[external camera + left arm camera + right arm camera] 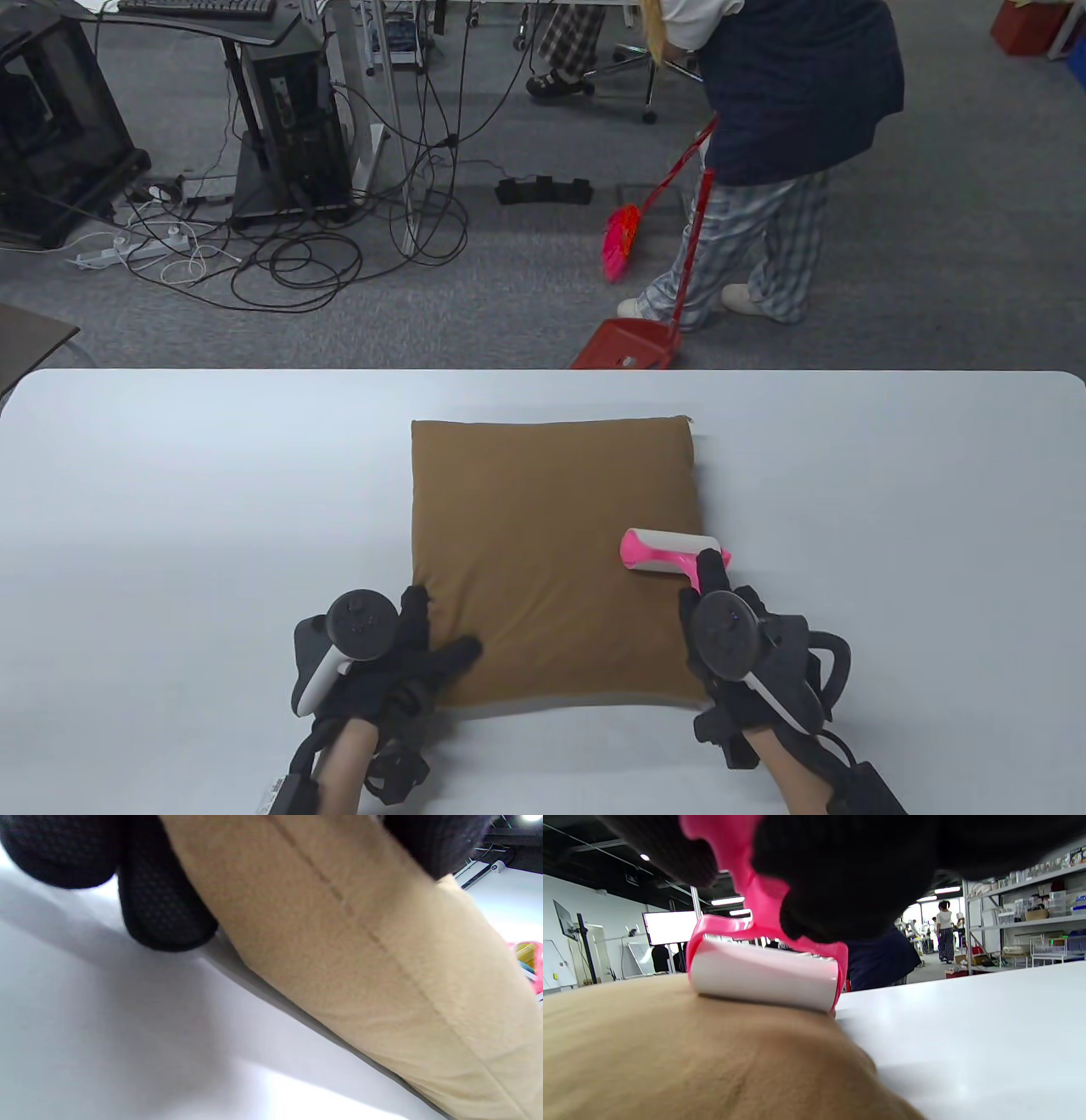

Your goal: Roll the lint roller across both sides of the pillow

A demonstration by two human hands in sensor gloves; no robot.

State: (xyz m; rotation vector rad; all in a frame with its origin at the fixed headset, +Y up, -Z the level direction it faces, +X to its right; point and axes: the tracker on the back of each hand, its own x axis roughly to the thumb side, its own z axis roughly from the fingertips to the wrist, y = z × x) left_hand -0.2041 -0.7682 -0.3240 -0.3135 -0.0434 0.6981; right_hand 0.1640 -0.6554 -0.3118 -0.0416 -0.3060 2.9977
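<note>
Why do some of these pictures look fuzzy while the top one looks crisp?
Table view: sharp and evenly lit. Left wrist view: the gloved fingers and pillow sit too close, so they blur. Right wrist view: the lint roller is fairly clear, the near pillow soft, ceiling lights glaring.

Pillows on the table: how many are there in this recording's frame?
1. The brown pillow lies flat at the middle of the white table, the left hand resting on its near left corner and the lint roller on its right side. None seems hidden.

Black mesh gloves [399, 671], dark round trackers [721, 628], bare forearms.
</note>
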